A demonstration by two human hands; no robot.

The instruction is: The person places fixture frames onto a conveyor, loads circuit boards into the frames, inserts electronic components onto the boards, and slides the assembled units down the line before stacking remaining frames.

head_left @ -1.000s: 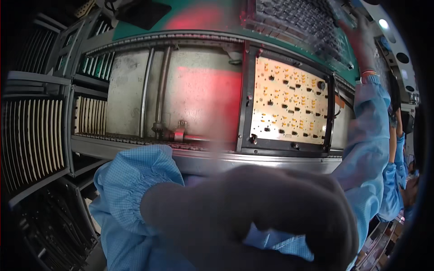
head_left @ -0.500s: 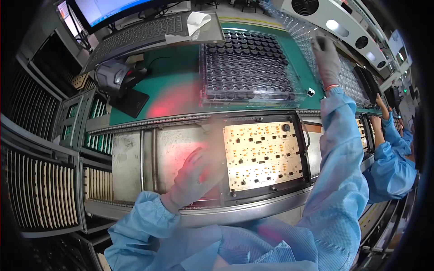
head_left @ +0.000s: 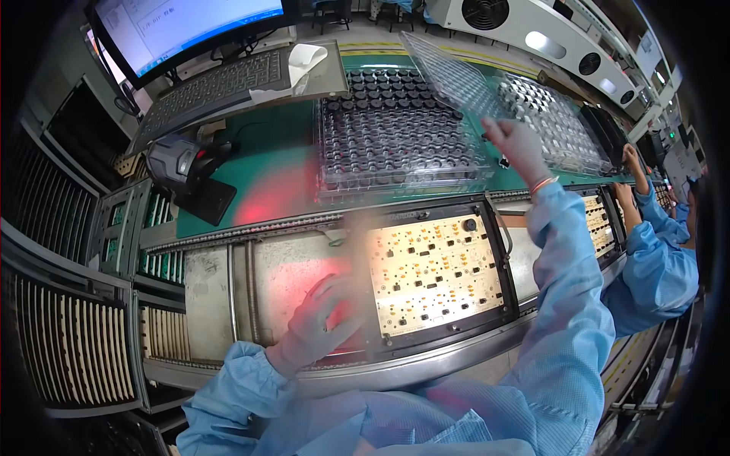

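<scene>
My right hand (head_left: 521,152), in a grey glove, is raised at the right with its fingers closed at the lower corner of a clear plastic tray (head_left: 445,76). The tray hangs tilted over the back of a tray stack (head_left: 403,182) filled with round black parts. A small dark bit shows by the fingertips, too small to name. Gloved as well, my left hand (head_left: 315,327) hovers over the metal conveyor bed with fingers apart and nothing visible in them. To its right lies a pale circuit panel (head_left: 437,277) with small black and orange components, set in a black frame (head_left: 506,262).
Another clear tray (head_left: 563,140) with silvery-white parts stands right of my right hand. A scanner (head_left: 179,163) casts red light at left, below a keyboard (head_left: 220,87) and monitor (head_left: 190,30). Slotted racks (head_left: 72,334) line the left. A co-worker's sleeves (head_left: 650,266) show at right.
My right hand has moved left and nearer, bringing the clear tray left and uncovering the silvery-white parts. My left hand's fingers have spread a little. The view has shifted slightly.
</scene>
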